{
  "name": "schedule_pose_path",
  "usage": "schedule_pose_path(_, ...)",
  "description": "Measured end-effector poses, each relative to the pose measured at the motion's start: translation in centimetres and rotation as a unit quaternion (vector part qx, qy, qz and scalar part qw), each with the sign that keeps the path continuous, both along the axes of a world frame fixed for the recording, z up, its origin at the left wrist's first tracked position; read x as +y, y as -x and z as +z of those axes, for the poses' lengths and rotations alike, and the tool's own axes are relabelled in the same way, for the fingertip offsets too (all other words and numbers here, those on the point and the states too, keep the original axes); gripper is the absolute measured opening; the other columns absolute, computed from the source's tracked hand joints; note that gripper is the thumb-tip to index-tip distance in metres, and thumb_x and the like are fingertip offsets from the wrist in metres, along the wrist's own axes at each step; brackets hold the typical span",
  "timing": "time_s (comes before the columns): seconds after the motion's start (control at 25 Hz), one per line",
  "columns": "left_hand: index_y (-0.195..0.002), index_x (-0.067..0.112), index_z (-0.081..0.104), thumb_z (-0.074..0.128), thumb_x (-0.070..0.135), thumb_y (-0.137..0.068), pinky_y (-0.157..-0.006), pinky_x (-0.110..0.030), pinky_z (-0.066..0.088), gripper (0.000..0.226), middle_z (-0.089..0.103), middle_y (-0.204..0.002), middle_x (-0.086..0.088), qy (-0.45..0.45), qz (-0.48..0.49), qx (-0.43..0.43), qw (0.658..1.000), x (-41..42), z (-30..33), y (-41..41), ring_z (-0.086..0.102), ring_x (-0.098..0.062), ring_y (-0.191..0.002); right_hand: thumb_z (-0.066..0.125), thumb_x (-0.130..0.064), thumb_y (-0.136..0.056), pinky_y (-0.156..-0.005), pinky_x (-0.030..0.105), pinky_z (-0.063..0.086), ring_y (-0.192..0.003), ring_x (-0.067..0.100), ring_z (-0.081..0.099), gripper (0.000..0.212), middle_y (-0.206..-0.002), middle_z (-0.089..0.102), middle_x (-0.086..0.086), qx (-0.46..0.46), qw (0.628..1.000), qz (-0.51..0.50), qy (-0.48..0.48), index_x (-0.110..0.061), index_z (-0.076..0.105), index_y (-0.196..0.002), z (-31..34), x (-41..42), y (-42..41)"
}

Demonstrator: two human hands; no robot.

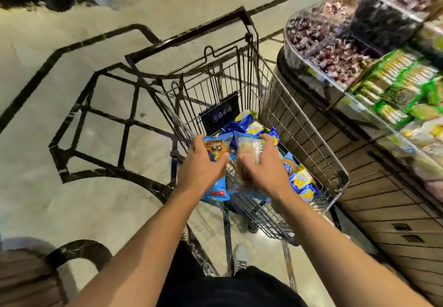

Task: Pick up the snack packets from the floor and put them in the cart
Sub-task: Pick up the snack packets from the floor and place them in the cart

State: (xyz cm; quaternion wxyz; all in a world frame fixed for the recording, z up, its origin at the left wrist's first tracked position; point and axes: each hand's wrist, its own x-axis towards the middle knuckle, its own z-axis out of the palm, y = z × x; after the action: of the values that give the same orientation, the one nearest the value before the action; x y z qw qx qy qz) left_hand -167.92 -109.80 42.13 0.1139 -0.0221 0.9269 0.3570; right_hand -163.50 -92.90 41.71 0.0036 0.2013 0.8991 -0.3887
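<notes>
Display stand (pixel 374 206) with wrapped sweets (pixel 335 50) — green boxes (pixel 402 84) — right side.

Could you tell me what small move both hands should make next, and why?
Probably lower and release: the left hand grips a blue-and-orange snack packet and the right hand a clear blue-edged biscuit packet, both held over the black wire shopping cart.

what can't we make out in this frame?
- Head view: print on the packets held by the left hand and right hand is blurred.
- Packets in the cart: count unclear, since hands and held packets cover some.
- Shelf goods: labels motion-blurred, cut off by the right edge.
- Floor below the cart: hidden, so leftover packets are unknown.
</notes>
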Motion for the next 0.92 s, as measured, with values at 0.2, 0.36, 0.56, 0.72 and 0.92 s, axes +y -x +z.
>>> schedule_pose_path(0.2,-0.148,0.027,0.022,0.062,0.061,-0.084,-0.092,-0.043,0.048,0.083,0.048,-0.143,-0.003,0.003,-0.08,-0.009,0.997,-3.1,-0.5,8.1,0.054,-0.028,-0.123,0.065,-0.051,-0.082,-0.095,0.043,0.046,-0.117,0.029,0.054,0.073,-0.132,0.053,0.009,0.001,0.996,-0.092,0.008,-0.026,0.028,-0.139,-0.3,-3.5,4.5)
schedule_pose_path(0.36,-0.149,0.027,0.022,0.062,0.059,-0.084,-0.09,-0.041,0.047,0.083,0.05,-0.141,0.0,-0.002,-0.127,-0.001,0.992,-3.2,0.2,12.5,0.056,-0.024,-0.12,0.063,-0.059,-0.075,-0.098,0.047,0.047,-0.115,0.026,0.056,0.073,-0.129,0.055,0.005,0.0,0.983,-0.169,0.069,-0.037,0.026,-0.134,-0.1,-3.9,6.4)
schedule_pose_path(0.56,-0.145,0.028,0.024,0.065,0.061,-0.081,-0.091,-0.045,0.051,0.082,0.055,-0.13,-0.001,-0.001,-0.181,-0.014,0.983,0.2,-0.3,16.2,0.06,-0.025,-0.11,0.064,-0.058,-0.075,-0.092,0.047,0.051,-0.106,0.024,0.059,0.077,-0.125,0.057,0.006,-0.018,0.972,-0.222,0.07,-0.033,0.026,-0.137,-0.9,-1.6,7.5)
schedule_pose_path(0.72,-0.146,0.029,0.022,0.065,0.059,-0.083,-0.085,-0.04,0.05,0.081,0.052,-0.13,-0.003,0.014,-0.224,-0.032,0.974,5.0,-1.3,17.9,0.059,-0.025,-0.108,0.066,-0.054,-0.079,-0.088,0.047,0.053,-0.1,0.02,0.06,0.073,-0.121,0.056,0.003,-0.028,0.959,-0.265,0.099,-0.034,0.026,-0.137,-2.7,1.7,8.4)
schedule_pose_path(0.92,-0.145,0.032,0.021,0.067,0.058,-0.079,-0.094,-0.048,0.049,0.084,0.05,-0.13,-0.007,0.027,-0.25,-0.076,0.965,11.0,-4.3,19.3,0.057,-0.031,-0.112,0.068,-0.049,-0.081,-0.091,0.042,0.051,-0.102,0.022,0.06,0.069,-0.121,0.058,0.004,-0.046,0.94,-0.313,0.124,-0.035,0.029,-0.136,-5.8,6.8,9.5)
